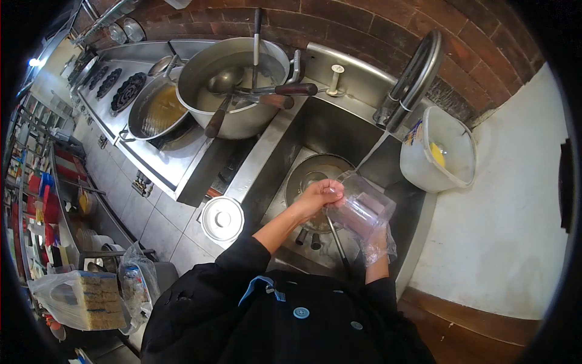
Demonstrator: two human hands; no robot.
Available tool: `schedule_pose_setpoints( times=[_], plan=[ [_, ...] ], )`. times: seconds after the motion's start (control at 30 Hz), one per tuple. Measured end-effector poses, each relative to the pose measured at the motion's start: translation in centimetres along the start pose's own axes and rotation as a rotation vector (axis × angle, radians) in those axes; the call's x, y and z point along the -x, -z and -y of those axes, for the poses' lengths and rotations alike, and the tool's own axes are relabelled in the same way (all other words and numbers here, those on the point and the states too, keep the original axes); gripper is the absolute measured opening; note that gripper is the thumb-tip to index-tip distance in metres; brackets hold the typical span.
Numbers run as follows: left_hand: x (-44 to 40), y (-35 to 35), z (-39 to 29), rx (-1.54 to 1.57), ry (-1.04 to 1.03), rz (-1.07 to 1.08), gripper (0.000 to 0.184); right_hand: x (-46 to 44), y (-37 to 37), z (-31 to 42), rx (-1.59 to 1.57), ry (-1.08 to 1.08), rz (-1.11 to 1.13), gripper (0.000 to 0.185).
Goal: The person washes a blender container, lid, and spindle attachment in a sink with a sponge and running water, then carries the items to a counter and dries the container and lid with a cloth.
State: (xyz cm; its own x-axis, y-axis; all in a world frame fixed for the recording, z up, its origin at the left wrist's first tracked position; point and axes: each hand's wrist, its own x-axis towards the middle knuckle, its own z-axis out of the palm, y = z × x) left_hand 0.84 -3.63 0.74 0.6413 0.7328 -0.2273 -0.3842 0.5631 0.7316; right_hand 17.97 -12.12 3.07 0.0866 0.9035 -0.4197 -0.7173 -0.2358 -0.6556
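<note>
Over the sink (418, 209), my left hand (321, 197) pinches the left edge of a clear plastic container (364, 209). My right hand (377, 238) holds the container from its lower right side; crinkled clear plastic covers this hand and blurs its fingers. A thin stream of water runs from the curved faucet (424, 67) down to the container. Below it, in the basin, lies a wide round pan (297, 182) with water in it. A long dark handle (339, 246) and two short dark handles (308, 238) also show there.
A large pot (239, 124) with ladles stands left of the sink, beside a pan of brownish liquid (160, 112) on the stove. A whitish tub (418, 161) is at the right. A round white lidded container (222, 218) sits near the sink's left edge. Bagged sponges (102, 300) are lower left.
</note>
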Motion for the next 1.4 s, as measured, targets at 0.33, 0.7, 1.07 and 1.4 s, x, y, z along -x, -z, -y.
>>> schedule_pose_setpoints(
  times=[0.33,0.7,1.07,1.4],
  plan=[
    [3.6,3.0,1.1,0.089,-0.048,-0.234,0.014,-3.5,9.4,-3.9,-0.026,-0.158,0.256,0.044],
    [15.3,-0.4,-9.7,-0.449,-0.314,-0.299,0.023,-3.6,10.9,-3.3,0.205,-0.225,-0.03,0.044],
    [25.6,15.5,-19.1,-1.544,-0.468,-1.076,0.021,-3.6,7.6,-6.3,0.41,-0.303,-0.141,0.036],
    [23.8,29.0,-16.9,-1.8,-0.319,-1.301,0.016,-3.8,4.9,-7.3,0.531,-0.316,-0.03,0.035]
  ],
)
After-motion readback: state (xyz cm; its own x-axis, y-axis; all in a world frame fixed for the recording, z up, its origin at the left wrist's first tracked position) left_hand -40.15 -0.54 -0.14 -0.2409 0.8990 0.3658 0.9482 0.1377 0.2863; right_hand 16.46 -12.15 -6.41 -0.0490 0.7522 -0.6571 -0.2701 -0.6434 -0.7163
